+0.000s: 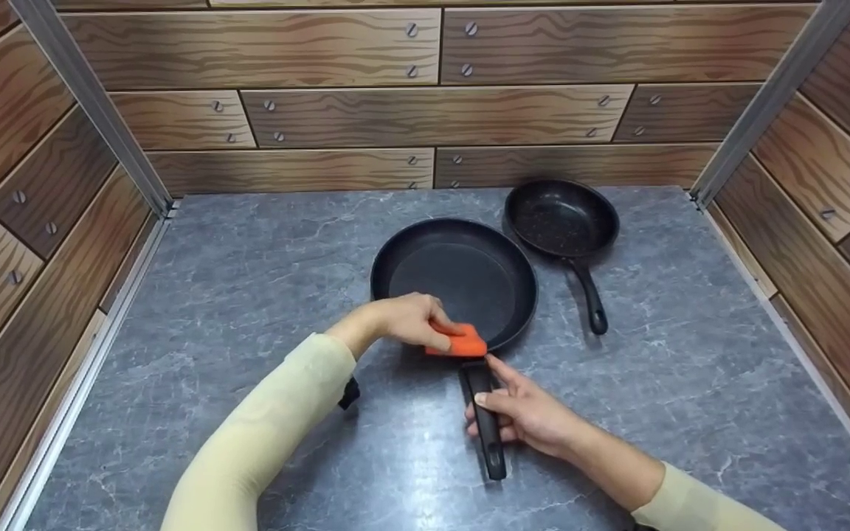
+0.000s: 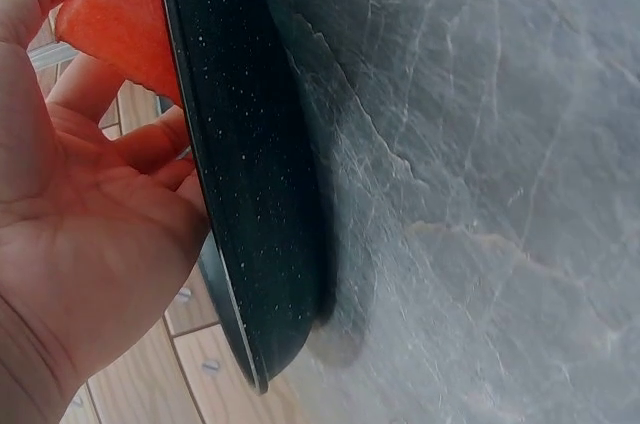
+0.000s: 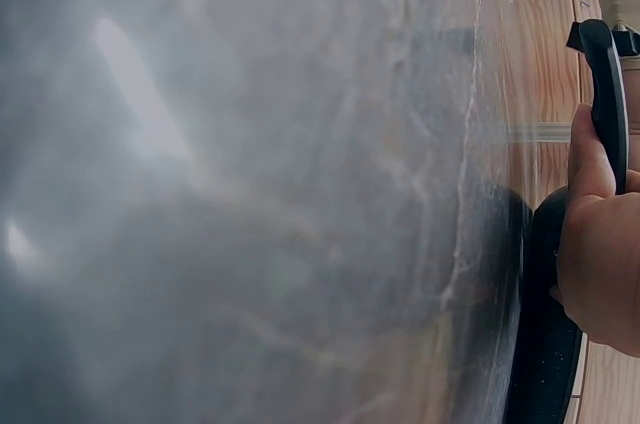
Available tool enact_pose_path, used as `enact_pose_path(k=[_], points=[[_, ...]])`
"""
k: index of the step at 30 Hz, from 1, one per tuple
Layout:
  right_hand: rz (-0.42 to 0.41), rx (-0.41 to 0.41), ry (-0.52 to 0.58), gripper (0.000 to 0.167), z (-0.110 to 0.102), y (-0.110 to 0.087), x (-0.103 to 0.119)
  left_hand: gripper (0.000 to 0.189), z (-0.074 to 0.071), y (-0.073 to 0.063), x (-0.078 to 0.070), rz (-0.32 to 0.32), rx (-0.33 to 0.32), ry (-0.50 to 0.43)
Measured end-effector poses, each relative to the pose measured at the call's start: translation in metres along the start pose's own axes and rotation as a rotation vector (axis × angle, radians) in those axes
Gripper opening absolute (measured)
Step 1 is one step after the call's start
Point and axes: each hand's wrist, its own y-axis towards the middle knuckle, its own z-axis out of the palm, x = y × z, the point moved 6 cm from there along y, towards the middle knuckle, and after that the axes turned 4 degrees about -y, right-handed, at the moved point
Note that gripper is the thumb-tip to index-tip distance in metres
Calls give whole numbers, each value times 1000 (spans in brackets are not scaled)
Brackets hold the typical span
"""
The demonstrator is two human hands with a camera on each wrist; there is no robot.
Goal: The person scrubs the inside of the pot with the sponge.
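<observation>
A large black frying pan [image 1: 454, 265] rests on the grey marbled table, its handle [image 1: 485, 435] pointing toward me. My left hand [image 1: 414, 321] pinches an orange cloth [image 1: 462, 343] against the pan's near rim, close to where the handle joins. In the left wrist view the cloth [image 2: 120, 24] overhangs the rim, above the speckled outer wall of the pan [image 2: 250, 144]. My right hand [image 1: 536, 413] grips the handle, thumb on top and fingers underneath. The right wrist view shows the handle [image 3: 605, 94] rising beyond the hand [image 3: 605, 264].
A smaller black frying pan [image 1: 561, 221] stands at the back right, its handle [image 1: 591, 302] toward me. Wood-patterned walls [image 1: 344, 114] with metal corner posts enclose the table [image 1: 248, 280] at the back and sides. A small black strap end [image 1: 350, 393] shows beside the left forearm.
</observation>
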Motion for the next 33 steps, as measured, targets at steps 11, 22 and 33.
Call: enact_pose_path(k=[11,22,33], points=[[-11,14,-12,95,0,1,1,53,7,5,0,-12,-11,-98],[-7,12,-20,94,-1,2,2,53,12,18,-8,41,-19,-111],[-10,21,-15,93,1,2,3,53,15,26,-9,60,-27,-75]])
